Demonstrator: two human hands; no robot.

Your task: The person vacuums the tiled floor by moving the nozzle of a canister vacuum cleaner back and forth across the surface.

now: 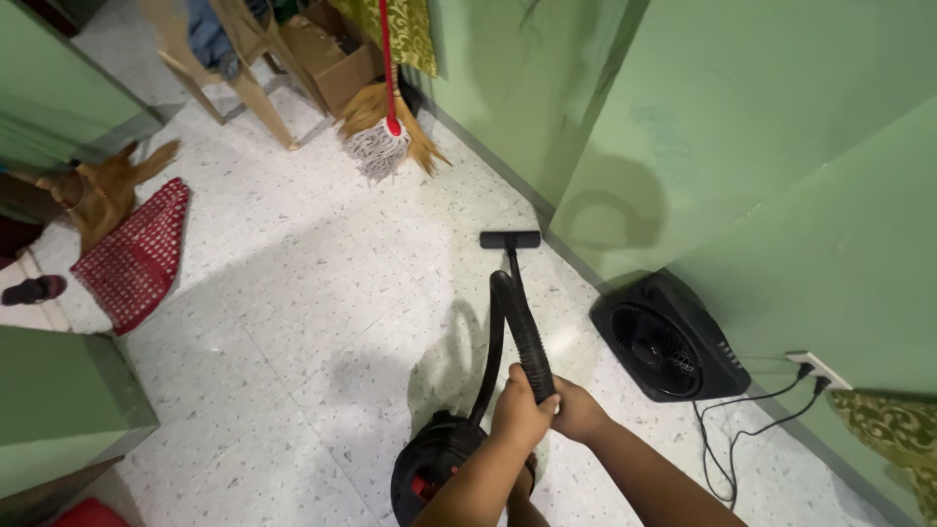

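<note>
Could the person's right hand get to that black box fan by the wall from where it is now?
Probably yes, with a lean. The right hand grips the vacuum hose beside the left hand, so it would need to let go. Bare floor lies between it and the box fan, nothing blocking.

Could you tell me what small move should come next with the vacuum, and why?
Probably draw the floor nozzle back along the green wall. Both hands, left hand and right hand, grip the hose, and the nozzle sits fully extended near the wall's base.

Fan right of vacuum hose, mop beyond, mat left
</note>
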